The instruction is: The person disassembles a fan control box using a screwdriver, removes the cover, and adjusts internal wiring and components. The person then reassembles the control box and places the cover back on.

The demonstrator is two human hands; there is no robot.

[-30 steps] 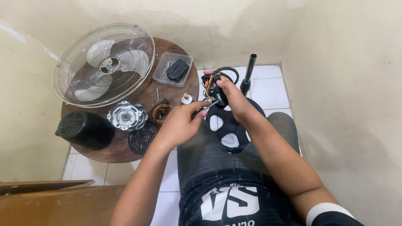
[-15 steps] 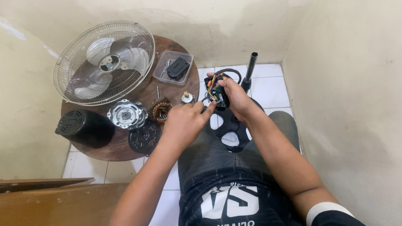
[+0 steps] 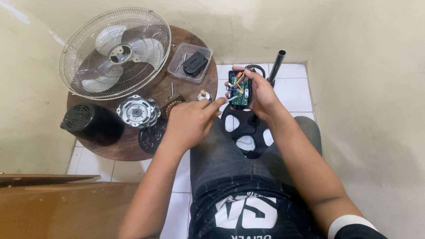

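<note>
I wear grey jeans (image 3: 230,163), a black shirt (image 3: 248,217) with white lettering, and a white-cuffed black sleeve (image 3: 349,223) at lower right.

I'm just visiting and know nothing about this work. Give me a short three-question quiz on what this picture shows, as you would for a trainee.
1. True or false: the right hand holds a small black housing with a green circuit board and coloured wires.
2. Where does the fan guard with blades lie? A) on the round wooden table B) on the person's lap C) leaning against the right wall
3. Fill in: the left hand points a thin metal tool at the ____.

Key
1. True.
2. A.
3. Circuit board; whether the tip touches it cannot be told.
</note>
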